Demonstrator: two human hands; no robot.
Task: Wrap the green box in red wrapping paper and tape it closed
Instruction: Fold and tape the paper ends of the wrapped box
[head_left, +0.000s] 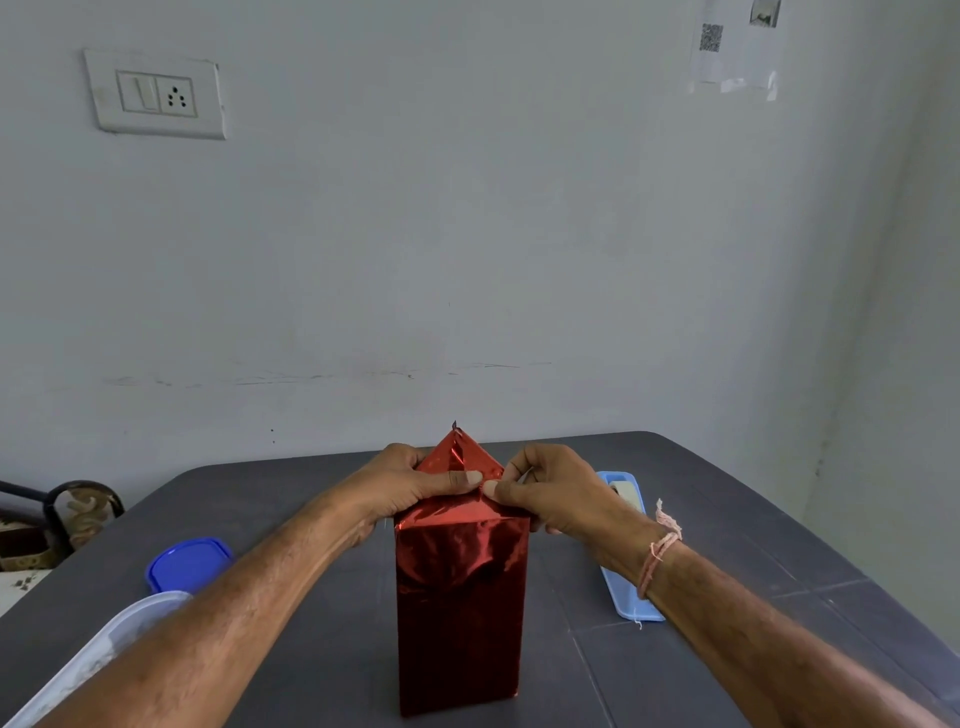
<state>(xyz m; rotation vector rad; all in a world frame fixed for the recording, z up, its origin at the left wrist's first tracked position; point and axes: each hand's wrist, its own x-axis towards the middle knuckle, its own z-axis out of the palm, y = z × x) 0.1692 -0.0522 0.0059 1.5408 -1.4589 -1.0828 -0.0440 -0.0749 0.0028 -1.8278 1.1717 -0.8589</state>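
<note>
Left hand (410, 486), right hand (553, 493) — thumbs meeting — pinch red wrapping paper (460, 597) at its top fold.

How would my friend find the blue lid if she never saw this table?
Start at the dark grey table, then the tall shiny red box standing mid-table. Left of it, flat on the table, lies the lid. It is deep blue and rounded, unlike the pale blue tray on the right.

Green box: not visible, fully covered by red wrapping paper (460, 597). Pale object (625, 491) in blue tray (631, 603) sits partly behind right hand (550, 493); identity unclear. Clear container (104, 649) cut by lower-left edge. Wall QR sheet (711, 37) unreadable.
</note>
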